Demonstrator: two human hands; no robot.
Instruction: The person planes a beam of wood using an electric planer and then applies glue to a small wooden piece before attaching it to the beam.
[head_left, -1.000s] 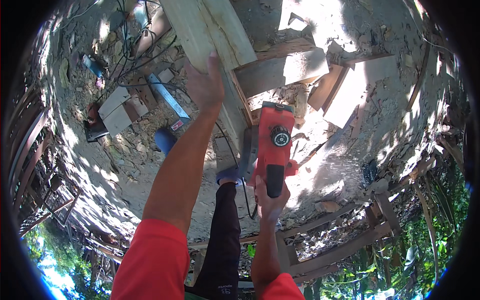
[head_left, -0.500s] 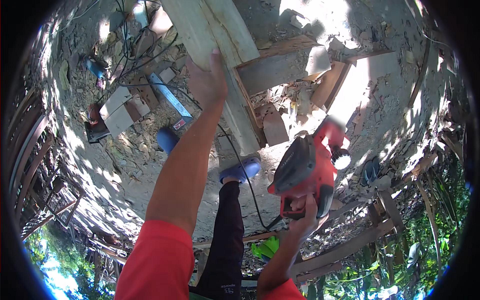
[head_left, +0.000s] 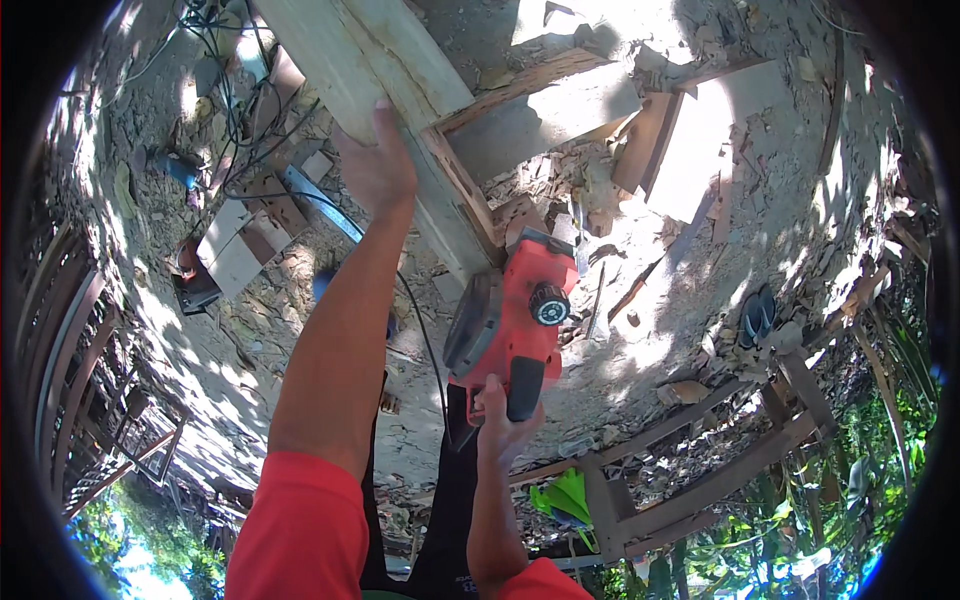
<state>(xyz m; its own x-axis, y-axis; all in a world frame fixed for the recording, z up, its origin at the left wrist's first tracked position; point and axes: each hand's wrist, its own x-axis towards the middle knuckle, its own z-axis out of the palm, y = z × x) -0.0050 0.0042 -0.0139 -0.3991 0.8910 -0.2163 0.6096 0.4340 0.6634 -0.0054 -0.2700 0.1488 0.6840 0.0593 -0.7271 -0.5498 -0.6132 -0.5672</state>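
My left hand [head_left: 375, 170] grips a pale wooden beam [head_left: 395, 60] that runs from the top down toward the centre, thumb on its upper face. My right hand [head_left: 500, 420] holds the rear handle of a red and black power planer [head_left: 525, 310], which sits at the beam's near end; whether its sole touches the wood, I cannot tell. Another plank [head_left: 530, 120] lies against the beam's right side. A black cord [head_left: 425, 350] runs down beside my left forearm toward the planer.
Wood scraps [head_left: 250, 240], tangled cables [head_left: 230, 110], a metal square [head_left: 325, 205] and a blue object [head_left: 178, 170] lie left. Boards [head_left: 700, 150] lie right, near flip-flops [head_left: 758, 318]. A wooden frame [head_left: 700, 480] and bright green cloth [head_left: 565, 495] are at the lower right.
The planer had swung away to the right, tilted, half a second ago; it is now back at the beam's end, handle upward. The view has shifted, and my left hand still holds the beam.
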